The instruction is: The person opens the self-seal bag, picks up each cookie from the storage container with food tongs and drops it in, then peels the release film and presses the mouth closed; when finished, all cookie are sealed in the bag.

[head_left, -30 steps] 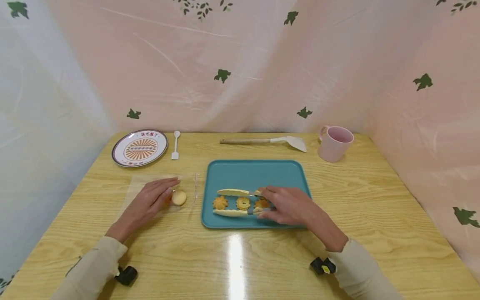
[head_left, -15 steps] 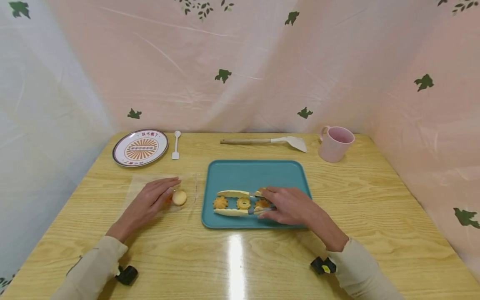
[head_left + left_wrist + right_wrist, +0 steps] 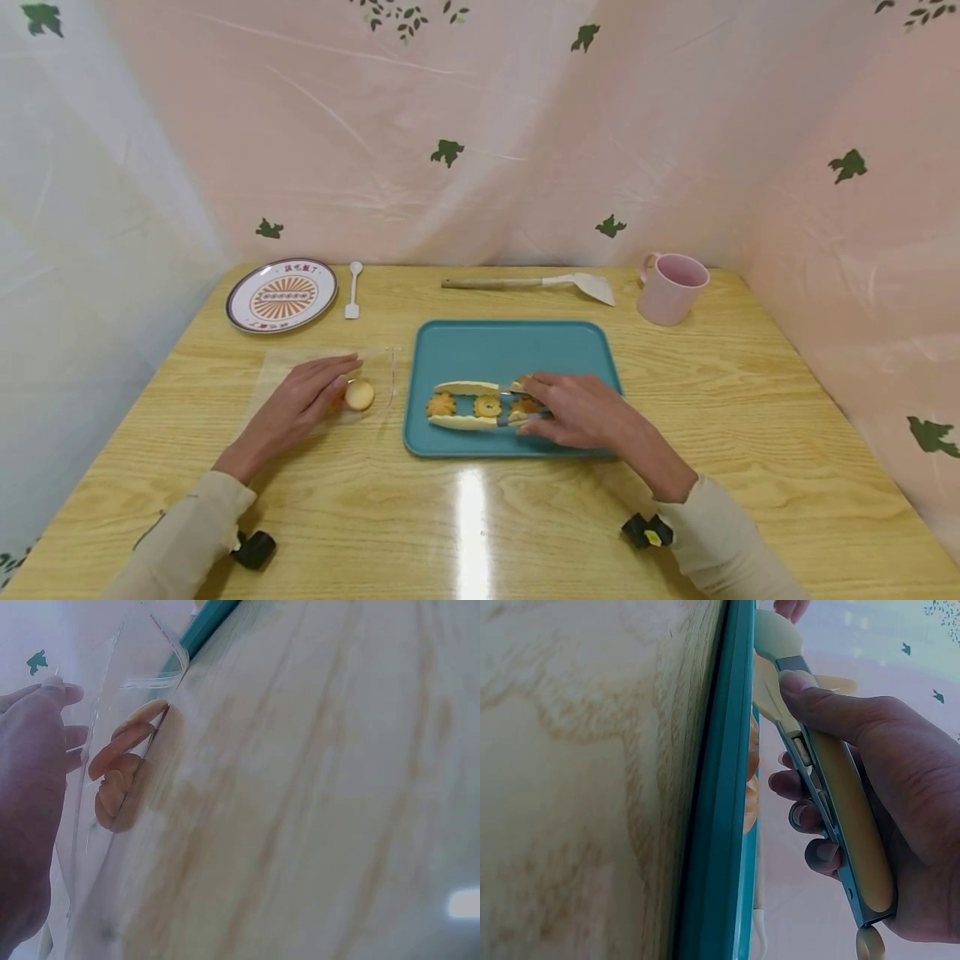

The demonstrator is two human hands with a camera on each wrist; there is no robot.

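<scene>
My right hand (image 3: 581, 410) grips the handles of a pair of cream-tipped tongs (image 3: 463, 423) low over the teal tray (image 3: 510, 346). Their tips stand apart, one on each side of a row of cookies (image 3: 487, 406). In the right wrist view the thumb lies along one yellow-inlaid handle and the fingers (image 3: 807, 816) curl round the other. My left hand (image 3: 300, 400) lies on a clear plastic bag (image 3: 382, 375), its fingers stretched out. A round cookie (image 3: 360, 396) shows by its thumb. The left wrist view has several cookies (image 3: 120, 754) stacked inside the bag.
Behind the tray lies a wooden-handled spatula (image 3: 491, 283), with a pink mug (image 3: 670, 290) to its right. At the back left are a patterned plate (image 3: 282, 297) and a small white spoon (image 3: 353, 290). A pink curtain (image 3: 360, 167) hangs along the table's back edge.
</scene>
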